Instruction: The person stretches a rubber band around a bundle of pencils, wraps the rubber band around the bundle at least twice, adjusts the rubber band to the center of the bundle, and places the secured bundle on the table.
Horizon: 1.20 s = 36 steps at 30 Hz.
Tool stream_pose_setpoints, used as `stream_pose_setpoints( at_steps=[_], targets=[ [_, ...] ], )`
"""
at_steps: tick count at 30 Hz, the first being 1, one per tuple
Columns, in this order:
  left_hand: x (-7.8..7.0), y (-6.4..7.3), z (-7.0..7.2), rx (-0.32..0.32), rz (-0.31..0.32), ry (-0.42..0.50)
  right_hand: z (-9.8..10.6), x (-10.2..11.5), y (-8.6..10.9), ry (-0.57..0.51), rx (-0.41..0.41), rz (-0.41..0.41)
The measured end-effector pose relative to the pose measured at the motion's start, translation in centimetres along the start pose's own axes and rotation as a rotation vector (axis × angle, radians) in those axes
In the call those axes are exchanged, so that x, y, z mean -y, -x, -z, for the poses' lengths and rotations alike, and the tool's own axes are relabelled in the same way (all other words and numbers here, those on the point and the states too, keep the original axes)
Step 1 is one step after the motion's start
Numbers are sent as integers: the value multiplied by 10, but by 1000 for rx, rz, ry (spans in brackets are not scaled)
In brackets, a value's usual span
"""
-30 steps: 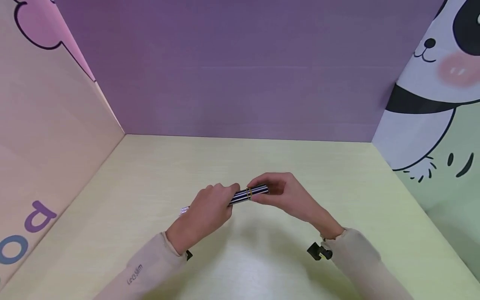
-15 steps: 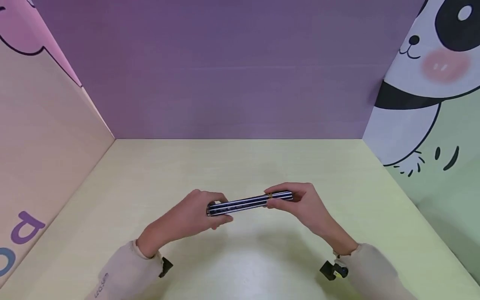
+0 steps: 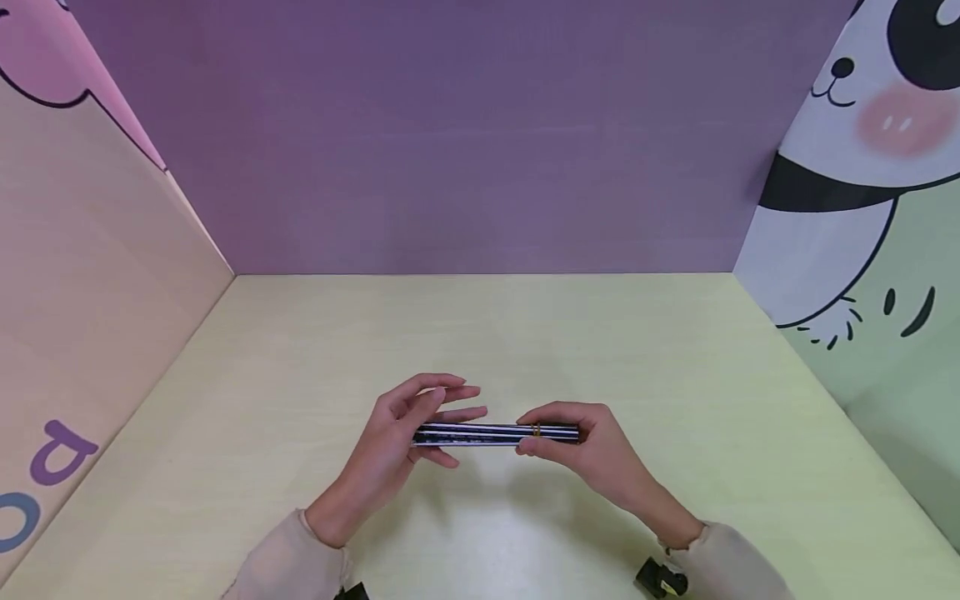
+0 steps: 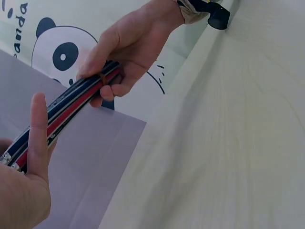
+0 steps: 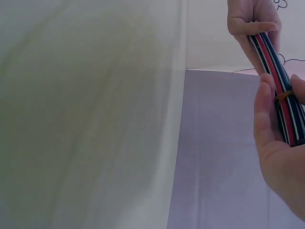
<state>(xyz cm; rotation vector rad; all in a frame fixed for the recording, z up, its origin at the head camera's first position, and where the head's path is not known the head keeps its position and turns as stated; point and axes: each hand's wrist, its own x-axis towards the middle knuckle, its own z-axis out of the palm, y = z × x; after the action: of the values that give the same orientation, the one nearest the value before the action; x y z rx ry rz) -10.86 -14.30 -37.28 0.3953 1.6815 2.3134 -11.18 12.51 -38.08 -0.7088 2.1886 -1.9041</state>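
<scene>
A bundle of slim striped pencils [image 3: 483, 434], dark blue with silver lines, is held level above the table in the head view. One red pencil shows among them in the left wrist view's bundle [image 4: 78, 102]. A yellowish rubber band [image 5: 284, 96] wraps it near its right end. My right hand [image 3: 600, 450] pinches that end between thumb and fingers, at the band. My left hand [image 3: 386, 446] is at the other end, its fingers spread and mostly straight around the pencils. Shiny ends [image 4: 10, 161] poke out by the left palm.
The pale wooden table [image 3: 480, 333] lies below both hands. A purple wall [image 3: 480, 142] closes the back. Side panels carry a panda drawing [image 3: 885, 125] on the right and letters [image 3: 63, 450] on the left. A black wrist camera [image 3: 662, 577] sits at the right cuff.
The left hand first gripped the bundle, moved to its left end, then loosened and spread its fingers. The bundle turned from slanted to level and came lower, the right hand still holding it.
</scene>
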Motion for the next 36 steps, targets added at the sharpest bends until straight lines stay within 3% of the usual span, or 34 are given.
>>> stream_pose_setpoints(
  at_steps=[5, 11, 20, 27, 29, 36],
  targets=[
    [4, -1, 4, -1, -16, 55, 6, 4, 0, -28, 30, -9],
    [3, 0, 7, -35, -49, 103, 16, 8, 1, -36, -26, 3],
    [5, 1, -2, -20, -55, 89, 12, 1, 3, -46, -25, -20],
    [11, 2, -7, 35, 32, 93, 2, 2, 7, 84, 51, -58],
    [11, 2, -7, 37, 48, 92, 1, 4, 7, 106, 76, -44],
    [8, 2, -2, -26, 53, 125, 11, 8, 8, 123, 16, 93]
  ],
)
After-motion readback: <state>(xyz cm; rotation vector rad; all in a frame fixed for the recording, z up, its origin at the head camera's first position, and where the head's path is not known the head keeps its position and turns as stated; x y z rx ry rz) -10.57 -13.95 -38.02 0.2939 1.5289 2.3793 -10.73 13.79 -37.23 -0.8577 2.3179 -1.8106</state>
